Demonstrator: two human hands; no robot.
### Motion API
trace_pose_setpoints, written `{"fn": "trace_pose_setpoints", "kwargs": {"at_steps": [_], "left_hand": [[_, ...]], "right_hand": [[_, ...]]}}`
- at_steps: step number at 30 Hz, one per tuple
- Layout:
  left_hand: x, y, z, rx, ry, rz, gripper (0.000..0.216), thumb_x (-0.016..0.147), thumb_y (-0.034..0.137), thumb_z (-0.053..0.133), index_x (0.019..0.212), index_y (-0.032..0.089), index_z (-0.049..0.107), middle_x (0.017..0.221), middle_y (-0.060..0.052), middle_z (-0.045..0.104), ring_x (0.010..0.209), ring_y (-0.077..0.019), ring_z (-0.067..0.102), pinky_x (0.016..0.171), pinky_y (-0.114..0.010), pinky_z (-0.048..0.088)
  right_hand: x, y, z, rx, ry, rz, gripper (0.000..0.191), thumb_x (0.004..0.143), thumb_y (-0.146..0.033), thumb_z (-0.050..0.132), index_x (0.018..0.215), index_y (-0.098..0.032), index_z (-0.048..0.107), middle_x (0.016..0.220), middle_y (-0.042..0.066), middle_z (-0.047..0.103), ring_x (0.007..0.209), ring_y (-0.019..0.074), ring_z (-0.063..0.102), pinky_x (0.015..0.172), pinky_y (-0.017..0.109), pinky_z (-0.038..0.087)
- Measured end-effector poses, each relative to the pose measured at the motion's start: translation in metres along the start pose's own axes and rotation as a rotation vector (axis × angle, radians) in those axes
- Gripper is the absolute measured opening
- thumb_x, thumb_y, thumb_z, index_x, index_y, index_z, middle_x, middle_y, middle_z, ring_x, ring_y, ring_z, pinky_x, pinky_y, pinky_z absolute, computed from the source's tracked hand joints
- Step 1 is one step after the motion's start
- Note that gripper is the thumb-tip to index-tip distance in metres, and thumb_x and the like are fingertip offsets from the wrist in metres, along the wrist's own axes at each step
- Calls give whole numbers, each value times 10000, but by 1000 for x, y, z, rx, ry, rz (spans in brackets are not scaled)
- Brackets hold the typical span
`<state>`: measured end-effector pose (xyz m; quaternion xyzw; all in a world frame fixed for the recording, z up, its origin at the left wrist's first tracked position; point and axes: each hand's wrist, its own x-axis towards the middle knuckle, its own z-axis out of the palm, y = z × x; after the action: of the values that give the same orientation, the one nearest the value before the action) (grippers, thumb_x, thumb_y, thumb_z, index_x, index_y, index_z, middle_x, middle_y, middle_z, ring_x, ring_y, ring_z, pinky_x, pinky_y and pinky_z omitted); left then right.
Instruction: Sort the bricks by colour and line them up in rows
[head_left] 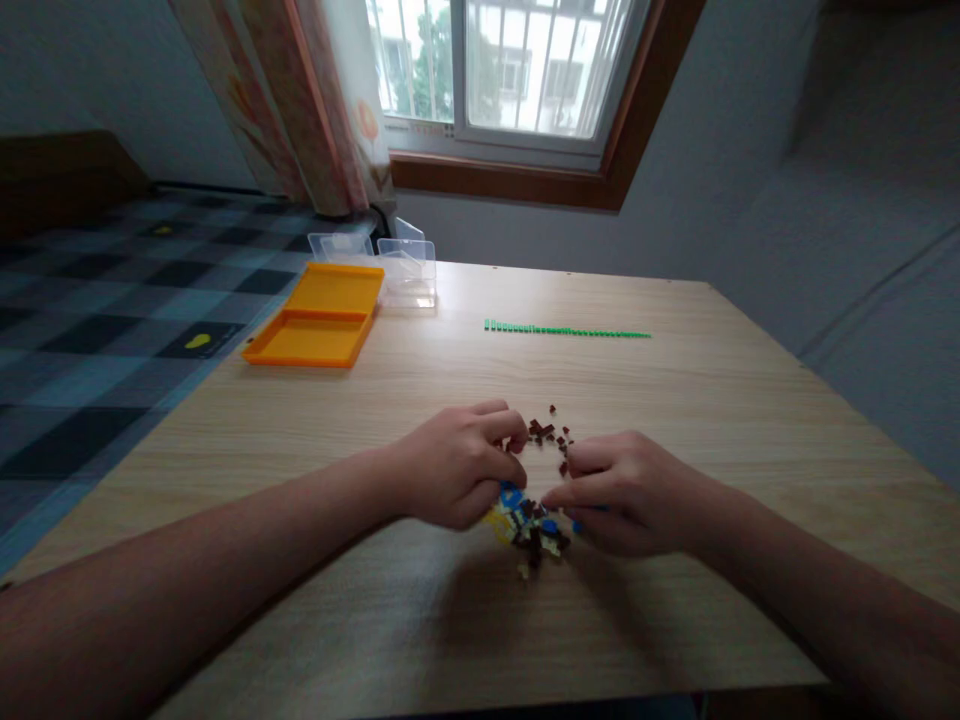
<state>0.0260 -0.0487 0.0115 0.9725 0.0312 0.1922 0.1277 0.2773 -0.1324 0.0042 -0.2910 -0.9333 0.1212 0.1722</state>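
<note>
The left hand (471, 468), just below the centre of the frame, has its fingers curled inward at the left edge of a mixed pile (534, 545) of small blue, yellow, cream and dark brown pieces; whether anything is pinched in it cannot be told. The right hand (634, 495), right of centre, is bent with its fingertips at the pile's right edge, and whether they grip a piece is likewise hidden. Just above the pile, between the hands, lie loose brown pieces (546, 431), some very near the right hand's knuckles. A careless sweep of either hand could push these back into the mix or scatter them, and pieces this tiny, overlapping as they are, could easily be missed or picked up two at once. Farther up, right of centre, a row of green pieces (566, 331) crosses the table (720, 400); a reaching sleeve or forearm, or a knock to the table, could break its line. At upper left stand an open orange case (330, 345) and clear plastic containers (409, 285), the case near the table's left edge, where a bump might tip it off.
</note>
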Motion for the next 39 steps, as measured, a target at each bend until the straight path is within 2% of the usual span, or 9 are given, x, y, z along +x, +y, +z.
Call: {"fn": "trace_pose_setpoints", "kwargs": {"at_steps": [7, 14, 20, 25, 31, 35, 39], "left_hand": [[0, 3, 0, -60, 17, 10, 318, 745, 134, 508, 882, 235, 776, 942, -75, 607, 820, -200, 546, 713, -337, 483], [1, 5, -2, -73, 80, 3, 325, 736, 137, 469, 822, 217, 771, 921, -84, 581, 790, -197, 529, 712, -349, 476], [1, 6, -3, -131, 57, 2, 328, 705, 142, 487, 835, 221, 778, 941, -82, 578, 818, -200, 541, 740, -351, 481], [1, 5, -1, -139, 50, 3, 300, 708, 151, 499, 816, 212, 772, 956, -82, 575, 832, -201, 541, 755, -358, 487], [-1, -2, -1, -68, 121, -55, 374, 713, 140, 464, 916, 208, 770, 915, -75, 577, 805, -195, 531, 751, -358, 495], [-2, -6, -2, -56, 189, -113, 378, 719, 130, 430, 893, 193, 760, 902, -75, 568, 824, -197, 535, 749, -352, 493], [-2, -8, -2, -53, 231, -126, 376, 739, 124, 419, 892, 183, 757, 890, -70, 554, 809, -191, 534, 740, -353, 482]], "right_hand": [[1, -2, 1, 22, -14, -34, 268, 943, -247, 530, 1124, -247, 728, 728, 1, 518, 594, 119, 403, 566, 282, 251], [1, 5, 1, 2, 57, 46, 265, 954, -239, 538, 1136, -235, 731, 753, 19, 576, 645, 127, 483, 595, 271, 308], [0, 6, -1, 63, 98, 40, 245, 935, -239, 558, 1094, -219, 744, 743, 17, 572, 619, 118, 477, 572, 268, 303], [1, 5, 0, 42, 53, 65, 248, 949, -260, 553, 1105, -226, 743, 778, 28, 593, 655, 125, 501, 601, 271, 322], [0, 8, -1, -2, 83, 148, 283, 985, -299, 517, 1129, -205, 742, 767, 33, 583, 645, 128, 491, 598, 269, 329], [0, 7, 0, 1, 54, 120, 295, 988, -319, 525, 1186, -232, 726, 793, 34, 598, 671, 131, 513, 611, 270, 341], [-2, 12, 0, -36, 37, 193, 299, 987, -338, 538, 1209, -248, 719, 827, 36, 615, 697, 132, 531, 629, 272, 354]]}}
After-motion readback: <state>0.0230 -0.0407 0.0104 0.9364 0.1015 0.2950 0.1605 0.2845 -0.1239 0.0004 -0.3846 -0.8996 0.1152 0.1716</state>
